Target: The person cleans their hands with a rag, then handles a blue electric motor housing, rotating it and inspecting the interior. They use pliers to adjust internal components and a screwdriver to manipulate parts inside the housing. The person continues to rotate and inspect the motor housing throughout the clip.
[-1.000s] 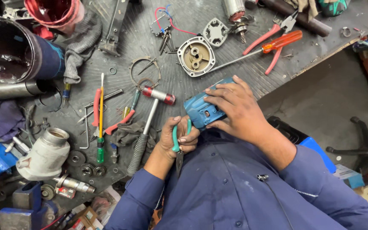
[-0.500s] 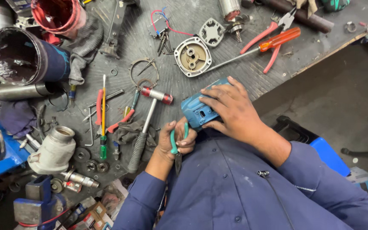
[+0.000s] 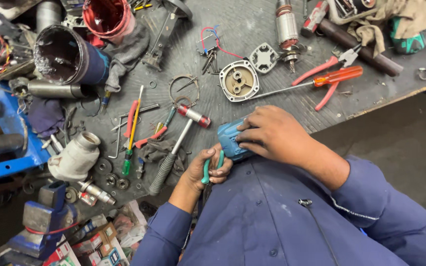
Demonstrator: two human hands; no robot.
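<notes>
My right hand (image 3: 277, 135) is closed over a blue power-tool housing (image 3: 229, 140) at the near edge of the dark workbench (image 3: 252, 29), pressing it against my blue shirt. My left hand (image 3: 204, 170) sits just left of it, curled around green-handled pliers (image 3: 207, 172). The pliers' tip points towards the housing and is hidden between my hands. A small hammer (image 3: 173, 148) with a red-and-silver head and a coiled grip lies beside my left hand.
A round metal gear cover (image 3: 238, 81), a motor armature (image 3: 286, 27), an orange screwdriver (image 3: 316, 81) and red pliers (image 3: 329, 74) lie further back. Two dark cans (image 3: 70, 56), rags, files and a grey metal casting (image 3: 77, 155) crowd the left. A blue vise (image 3: 43, 219) stands at lower left.
Both hands keep their grip and stay almost still at the bench edge. The view has shifted slightly, so the bench items sit a little differently in frame.
</notes>
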